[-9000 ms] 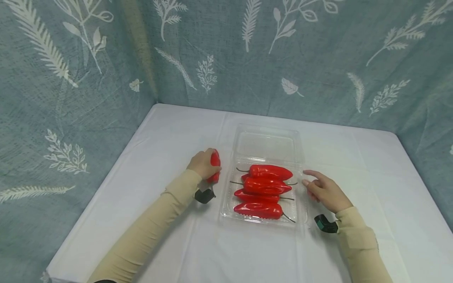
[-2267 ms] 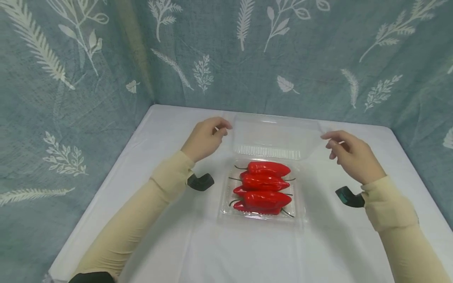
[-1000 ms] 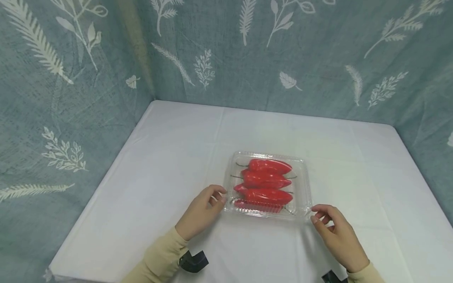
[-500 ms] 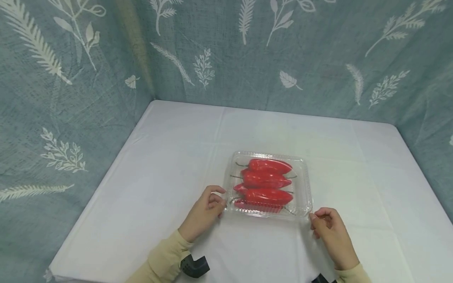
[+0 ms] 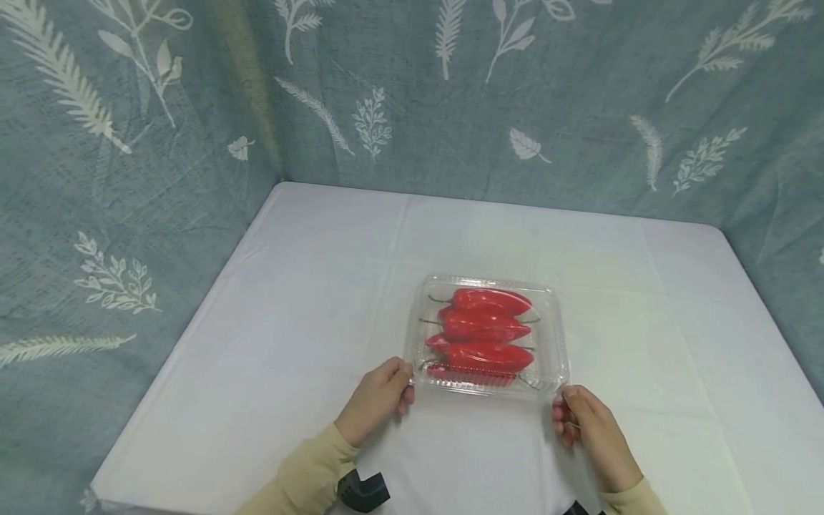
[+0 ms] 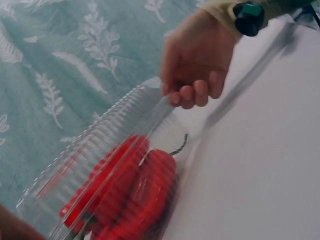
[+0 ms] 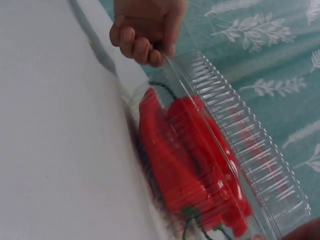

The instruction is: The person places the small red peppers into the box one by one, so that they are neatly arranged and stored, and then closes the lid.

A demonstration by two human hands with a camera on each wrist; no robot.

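Note:
A clear plastic clamshell container point(image 5: 550, 336) lies with its lid down over several red peppers point(image 5: 486, 327) with thin dark stems. My left hand point(image 5: 378, 399) pinches the rim at its near left corner, thumb on top and fingers curled below. At the near right corner, my right hand point(image 5: 594, 433) pinches the rim in the same way. In the left wrist view the right hand point(image 6: 199, 62) grips the rim beyond the peppers point(image 6: 130, 190), and the ribbed lid wall shows. The right wrist view shows the left hand point(image 7: 147, 30) holding the opposite corner.
A white cloth point(image 5: 309, 286) covers the table under the container. Blue-green curtains point(image 5: 412, 107) with white leaf prints stand behind the table and along its sides. A black camera mount point(image 5: 363, 492) sits at the left wrist.
A pepper formerly in the left hand now lies among the others. The lid has swung from lying back to shut over them. Both hands came down to the near corners and now pinch the rim.

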